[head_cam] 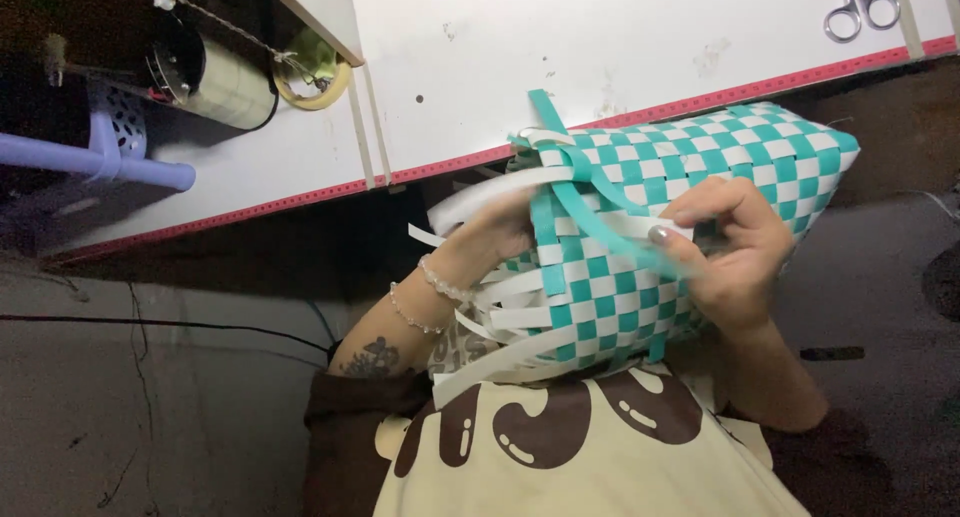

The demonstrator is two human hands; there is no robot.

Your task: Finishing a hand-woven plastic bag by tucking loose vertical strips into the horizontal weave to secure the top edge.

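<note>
A half-woven basket (690, 167) of teal and white plastic strips, checkered, lies on its side over my lap and against the table edge. Loose white strip ends (490, 322) fan out from its open left end. My left hand (495, 232), with two bead bracelets on the wrist, reaches into those loose ends and holds the basket's open rim; its fingers are partly hidden. My right hand (735, 252) rests on the woven side and pinches a loose teal strip (600, 222) that runs diagonally across the weave.
A white table (600, 47) with a red edge runs behind the basket. Scissors (860, 7) lie at its top right. A tape roll (315, 77), a metal cylinder (215, 77) and a purple plastic stool (110, 157) sit at the upper left. Cables (150, 322) cross the floor.
</note>
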